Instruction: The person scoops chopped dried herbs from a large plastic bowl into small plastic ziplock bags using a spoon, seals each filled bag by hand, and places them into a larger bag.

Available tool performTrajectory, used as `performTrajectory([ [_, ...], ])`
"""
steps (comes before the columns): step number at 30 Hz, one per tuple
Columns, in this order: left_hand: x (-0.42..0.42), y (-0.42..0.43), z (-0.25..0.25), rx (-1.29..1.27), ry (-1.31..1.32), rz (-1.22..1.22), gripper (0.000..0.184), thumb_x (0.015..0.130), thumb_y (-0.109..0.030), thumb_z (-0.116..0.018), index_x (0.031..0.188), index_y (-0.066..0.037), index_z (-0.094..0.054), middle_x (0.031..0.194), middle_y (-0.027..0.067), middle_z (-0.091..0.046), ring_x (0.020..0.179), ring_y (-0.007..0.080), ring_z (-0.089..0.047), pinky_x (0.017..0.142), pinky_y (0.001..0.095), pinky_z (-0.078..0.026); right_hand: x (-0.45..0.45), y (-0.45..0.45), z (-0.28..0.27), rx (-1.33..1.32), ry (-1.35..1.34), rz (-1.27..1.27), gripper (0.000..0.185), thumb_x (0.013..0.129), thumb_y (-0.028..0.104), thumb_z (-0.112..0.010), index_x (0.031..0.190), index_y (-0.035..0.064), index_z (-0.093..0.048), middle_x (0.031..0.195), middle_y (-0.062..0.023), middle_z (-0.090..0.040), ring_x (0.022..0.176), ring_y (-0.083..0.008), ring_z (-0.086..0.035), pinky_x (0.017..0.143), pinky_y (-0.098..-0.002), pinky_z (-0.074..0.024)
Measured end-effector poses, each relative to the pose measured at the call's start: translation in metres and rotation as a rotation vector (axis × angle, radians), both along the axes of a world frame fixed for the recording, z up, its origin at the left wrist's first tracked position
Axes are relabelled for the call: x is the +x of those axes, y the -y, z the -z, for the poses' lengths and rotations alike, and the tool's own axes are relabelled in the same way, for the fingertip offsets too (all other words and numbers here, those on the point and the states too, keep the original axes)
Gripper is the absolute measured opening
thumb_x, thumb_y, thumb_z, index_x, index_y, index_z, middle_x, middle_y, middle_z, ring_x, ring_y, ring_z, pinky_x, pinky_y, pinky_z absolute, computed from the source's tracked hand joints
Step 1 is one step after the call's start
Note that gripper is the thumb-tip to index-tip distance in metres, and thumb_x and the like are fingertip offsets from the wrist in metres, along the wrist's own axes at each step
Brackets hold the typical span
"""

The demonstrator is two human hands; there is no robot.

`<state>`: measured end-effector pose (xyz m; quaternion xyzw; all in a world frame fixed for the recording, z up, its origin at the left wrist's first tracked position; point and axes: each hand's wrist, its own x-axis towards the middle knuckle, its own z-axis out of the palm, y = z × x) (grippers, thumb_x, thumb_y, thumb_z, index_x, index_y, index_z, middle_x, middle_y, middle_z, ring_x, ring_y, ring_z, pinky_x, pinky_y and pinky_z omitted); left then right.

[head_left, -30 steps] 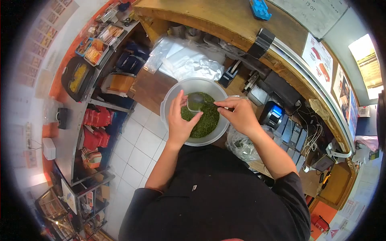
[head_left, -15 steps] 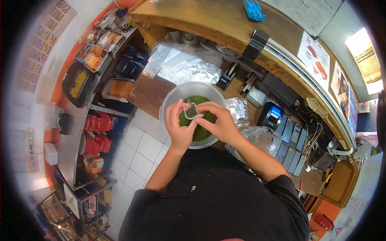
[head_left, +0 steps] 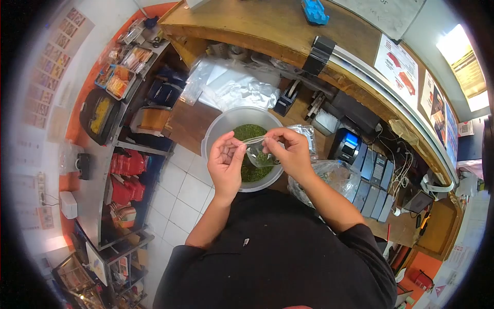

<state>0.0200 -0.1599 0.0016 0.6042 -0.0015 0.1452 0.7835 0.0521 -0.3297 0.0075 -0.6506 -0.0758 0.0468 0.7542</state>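
Note:
A small clear plastic bag hangs over a large translucent tub in front of my body. My left hand pinches one end of the bag's top edge between thumb and fingers. At the other end, my right hand pinches the same edge, so the rim is drawn into a nearly straight line. Chopped green material like dried herb lies in the tub below both hands. Whether any of it is inside the bag I cannot tell, because green shows through the clear plastic.
Behind the tub lies a pile of clear plastic bags, with a tape dispenser to its right. More plastic packaging, a small device with a lit screen and tangled cables occupy the right side. A raised wooden counter borders the back.
The bag's mouth was held apart in a squarish opening; now its edges are together and stretched straight. My hands have moved slightly apart, and the view has shifted a little.

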Motion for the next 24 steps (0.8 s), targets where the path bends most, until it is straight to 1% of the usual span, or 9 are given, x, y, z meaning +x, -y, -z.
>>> performTrajectory([
  [3, -0.003, -0.001, 0.003, 0.035, 0.003, 0.029, 0.037, 0.094, 0.001, -0.065, 0.129, 0.002, -0.053, 0.1, 0.0053, -0.062, 0.091, 0.0093, -0.06, 0.08, 0.022, -0.049, 0.0, 0.002, 0.001, 0.043, -0.007, 0.032, 0.009, 0.09, 0.0, -0.069, 0.099, -0.0016, -0.068, 0.086, -0.0045, -0.069, 0.075, -0.0101, -0.066, 0.067, -0.0248, -0.0521],
  [6, -0.004, -0.001, -0.001, 0.064, -0.025, 0.065, 0.038, 0.093, 0.004, -0.064, 0.13, 0.002, -0.053, 0.1, 0.005, -0.062, 0.091, 0.0094, -0.059, 0.08, 0.0228, -0.048, -0.001, 0.006, 0.004, -0.069, -0.009, -0.041, 0.009, 0.087, 0.007, -0.073, 0.094, 0.0011, -0.071, 0.082, -0.0006, -0.07, 0.071, -0.007, -0.061, 0.063, -0.023, -0.0481],
  [8, -0.005, 0.0, -0.004, 0.076, -0.026, 0.1, 0.04, 0.093, 0.005, -0.064, 0.131, 0.002, -0.053, 0.099, 0.0048, -0.062, 0.091, 0.0095, -0.058, 0.08, 0.0229, -0.048, -0.002, 0.009, 0.005, -0.182, 0.131, -0.019, 0.009, 0.086, 0.003, -0.07, 0.094, -0.001, -0.069, 0.085, -0.0017, -0.069, 0.076, -0.0076, -0.063, 0.068, -0.0238, -0.0496],
  [11, -0.011, 0.001, -0.001, 0.12, -0.037, 0.179, 0.044, 0.091, 0.007, -0.062, 0.133, 0.003, -0.052, 0.099, 0.0043, -0.061, 0.091, 0.0094, -0.057, 0.081, 0.0227, -0.046, -0.01, 0.011, 0.0, -0.282, 0.061, -0.107, 0.008, 0.085, 0.004, -0.071, 0.091, -0.0005, -0.069, 0.084, -0.0006, -0.069, 0.078, -0.0065, -0.061, 0.071, -0.0247, -0.0498],
  [16, -0.013, 0.015, 0.002, 0.098, -0.084, 0.268, 0.043, 0.091, 0.007, -0.063, 0.133, 0.002, -0.054, 0.097, 0.0035, -0.06, 0.091, 0.009, -0.057, 0.081, 0.0227, -0.045, -0.025, 0.02, 0.0, -0.245, -0.015, -0.061, 0.008, 0.085, 0.007, -0.071, 0.09, -0.0003, -0.069, 0.082, -0.0011, -0.068, 0.079, -0.0068, -0.061, 0.073, -0.0266, -0.0514],
  [18, -0.017, 0.016, 0.011, 0.235, -0.027, 0.324, 0.041, 0.091, 0.006, -0.063, 0.131, 0.002, -0.056, 0.096, 0.0029, -0.061, 0.089, 0.0094, -0.057, 0.08, 0.0236, -0.045, -0.034, 0.027, 0.008, -0.183, 0.053, -0.084, 0.008, 0.086, 0.007, -0.071, 0.09, -0.0001, -0.068, 0.084, -0.0006, -0.069, 0.079, -0.0066, -0.061, 0.072, -0.0265, -0.0515],
  [20, -0.02, 0.016, 0.017, 0.209, -0.077, 0.404, 0.045, 0.09, 0.005, -0.066, 0.133, 0.002, -0.055, 0.098, 0.0045, -0.064, 0.091, 0.0105, -0.059, 0.081, 0.0252, -0.045, -0.045, 0.043, 0.015, -0.131, -0.037, -0.09, 0.008, 0.087, 0.007, -0.071, 0.09, 0.0005, -0.068, 0.086, -0.0003, -0.069, 0.08, -0.007, -0.061, 0.074, -0.0263, -0.0511],
  [22, -0.019, 0.021, 0.012, 0.276, -0.072, 0.542, 0.05, 0.088, 0.002, -0.07, 0.136, 0.002, -0.054, 0.103, 0.0066, -0.066, 0.095, 0.0129, -0.061, 0.085, 0.0269, -0.045, -0.057, 0.071, 0.009, -0.121, -0.102, -0.165, 0.009, 0.087, 0.008, -0.072, 0.09, 0.0012, -0.067, 0.086, 0.0, -0.068, 0.081, -0.0075, -0.061, 0.076, -0.0263, -0.0506],
  [24, -0.014, 0.028, 0.007, 0.313, 0.004, 0.535, 0.056, 0.085, -0.001, -0.075, 0.136, 0.002, -0.054, 0.104, 0.0082, -0.068, 0.097, 0.0156, -0.063, 0.088, 0.0285, -0.045, -0.068, 0.103, 0.009, -0.209, -0.097, -0.155, 0.009, 0.086, 0.008, -0.073, 0.089, 0.0017, -0.067, 0.085, 0.0003, -0.067, 0.082, -0.0078, -0.061, 0.076, -0.0262, -0.0499],
])
